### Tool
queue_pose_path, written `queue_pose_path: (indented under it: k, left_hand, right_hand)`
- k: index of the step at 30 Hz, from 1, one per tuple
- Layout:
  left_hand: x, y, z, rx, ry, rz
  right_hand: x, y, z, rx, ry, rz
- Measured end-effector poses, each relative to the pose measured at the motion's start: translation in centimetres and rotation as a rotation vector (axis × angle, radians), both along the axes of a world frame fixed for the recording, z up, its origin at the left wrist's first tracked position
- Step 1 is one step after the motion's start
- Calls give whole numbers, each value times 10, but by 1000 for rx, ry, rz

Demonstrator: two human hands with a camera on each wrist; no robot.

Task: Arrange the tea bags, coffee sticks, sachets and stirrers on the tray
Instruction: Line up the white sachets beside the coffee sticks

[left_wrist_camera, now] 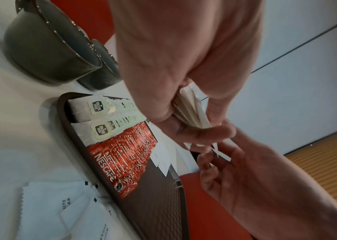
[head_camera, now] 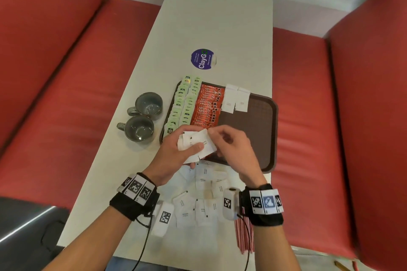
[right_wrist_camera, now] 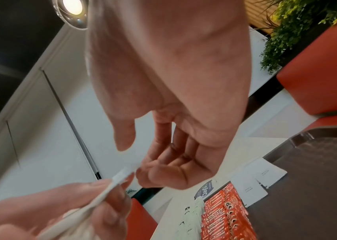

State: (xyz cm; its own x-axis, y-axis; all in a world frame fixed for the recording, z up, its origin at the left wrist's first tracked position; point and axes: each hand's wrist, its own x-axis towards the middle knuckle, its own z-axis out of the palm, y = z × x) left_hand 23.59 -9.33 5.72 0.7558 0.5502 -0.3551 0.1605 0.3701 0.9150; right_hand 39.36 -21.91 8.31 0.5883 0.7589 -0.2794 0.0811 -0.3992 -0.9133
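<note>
Left hand: we see the left hand [head_camera: 176,156] clamped on a fanned stack of white sachets [head_camera: 196,144], thumb across the top face and the fingers curled under, held above the near edge of the tray.

Right hand: the right hand [head_camera: 233,147] meets the left one over that stack, its fingertips [right_wrist_camera: 142,174] pinching the far corner of the top sachet (the thumb stands apart from the paper in the right wrist view).

Tray: a dark brown tray [head_camera: 259,121] lies on the white table [head_camera: 215,17], with its right part bare.

Tea bags: two overlapping rows of green tea bags [head_camera: 184,103] run along the tray's left side, the farthest ones reaching over the far rim.

Coffee sticks: a row of red coffee sticks [head_camera: 207,105] lies just right of the tea bags, touching them.

Placed sachets: two white sugar sachets [head_camera: 235,99] sit at the far end of the tray, right of the coffee sticks, their tops past the rim.

Loose sachets: we count many more white sachets [head_camera: 198,204] scattered on the table between the wrists, near the tray's near edge.

Stirrers: a bundle of red-and-white stirrers [head_camera: 243,235] lies at the table's near right edge, partly under the right wrist.

Mugs: two grey mugs [head_camera: 141,116] stand just left of the tray, close together.

Sticker: a round blue sticker [head_camera: 202,59] sits on the table beyond the tray.

Seats: red benches [head_camera: 55,72] flank the table.
</note>
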Motion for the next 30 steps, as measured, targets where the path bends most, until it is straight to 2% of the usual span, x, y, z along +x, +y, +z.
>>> queue_pose_path:
  k: [3, 6, 8, 12, 14, 17, 20, 23, 26, 30]
  left_hand:
    - [1, -5, 2, 39, 10, 5]
    - [1, -7, 3, -30, 25, 33]
    - [1, -7, 6, -88, 41, 30]
    - [7, -11, 17, -195, 0, -10]
    - [10, -11, 19, -146, -27, -10]
    - [12, -11, 17, 27, -22, -13]
    - [12, -11, 16, 138, -17, 4]
    - [13, -13, 16, 221, -11, 24]
    - [15, -17, 13, 257, -13, 26]
    - [17, -18, 10, 195, 8, 56]
  right_hand:
    - [-6, -13, -4, 11, -94, -2]
    - [-5, -25, 1, 126, -199, -152]
    - [-5, -32, 9, 220, -220, -192]
    - [-13, -42, 12, 252, -234, -86]
    - [-15, -45, 5, 231, -247, -55]
    - [-18, -49, -4, 233, -164, -100]
    - [-23, -48, -9, 296, 22, -280]
    - [-28, -44, -16, 249, 127, -394]
    - [-31, -41, -21, 245, 194, -376]
    - [-19, -37, -29, 254, 276, -362]
